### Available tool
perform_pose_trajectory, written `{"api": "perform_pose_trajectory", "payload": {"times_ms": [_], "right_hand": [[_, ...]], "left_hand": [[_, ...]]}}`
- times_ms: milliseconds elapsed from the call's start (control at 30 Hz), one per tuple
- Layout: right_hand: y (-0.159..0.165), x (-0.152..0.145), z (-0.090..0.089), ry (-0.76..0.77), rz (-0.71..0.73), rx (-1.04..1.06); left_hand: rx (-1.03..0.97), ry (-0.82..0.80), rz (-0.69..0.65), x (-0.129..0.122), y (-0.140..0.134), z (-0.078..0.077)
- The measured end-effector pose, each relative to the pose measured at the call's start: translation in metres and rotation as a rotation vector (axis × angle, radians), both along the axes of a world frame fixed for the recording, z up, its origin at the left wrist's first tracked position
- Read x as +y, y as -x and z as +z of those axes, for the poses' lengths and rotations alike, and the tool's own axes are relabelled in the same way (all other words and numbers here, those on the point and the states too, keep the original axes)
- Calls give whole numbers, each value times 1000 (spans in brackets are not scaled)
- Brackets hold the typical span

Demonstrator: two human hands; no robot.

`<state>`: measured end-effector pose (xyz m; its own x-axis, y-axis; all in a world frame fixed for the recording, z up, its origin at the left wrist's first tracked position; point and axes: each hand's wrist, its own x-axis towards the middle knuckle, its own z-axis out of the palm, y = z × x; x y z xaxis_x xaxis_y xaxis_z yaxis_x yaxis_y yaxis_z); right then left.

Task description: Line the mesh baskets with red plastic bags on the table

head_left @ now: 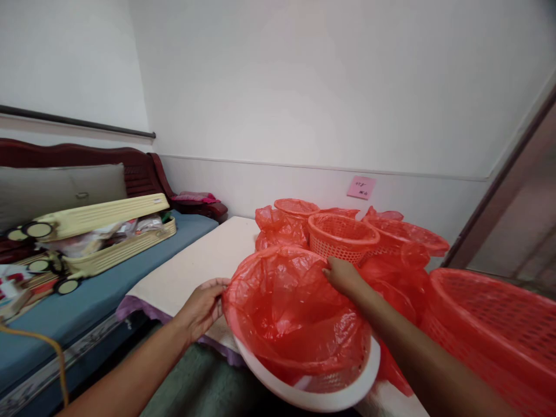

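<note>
Head view: red bag partly lining a white basket

Fingers of the left hand pinch the bag at the rim; those of the right hand clutch its far edge. Bag and basket sit between the fingers; a reddish basket stands just beyond the right ones.

white round plastic basket x1 | red mesh baskets x4+ | pink square note x1 | pale-yellow ribbed suitcase x1
</note>
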<state>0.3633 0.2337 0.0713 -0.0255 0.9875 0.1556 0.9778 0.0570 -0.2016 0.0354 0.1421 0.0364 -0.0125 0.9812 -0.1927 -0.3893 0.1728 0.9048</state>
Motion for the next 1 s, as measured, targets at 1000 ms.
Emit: {"api": "perform_pose_trajectory", "payload": {"times_ms": [1000], "right_hand": [[3, 39, -3, 198, -146, 298]], "left_hand": [[-219, 88, -6, 4, 9, 22]]}}
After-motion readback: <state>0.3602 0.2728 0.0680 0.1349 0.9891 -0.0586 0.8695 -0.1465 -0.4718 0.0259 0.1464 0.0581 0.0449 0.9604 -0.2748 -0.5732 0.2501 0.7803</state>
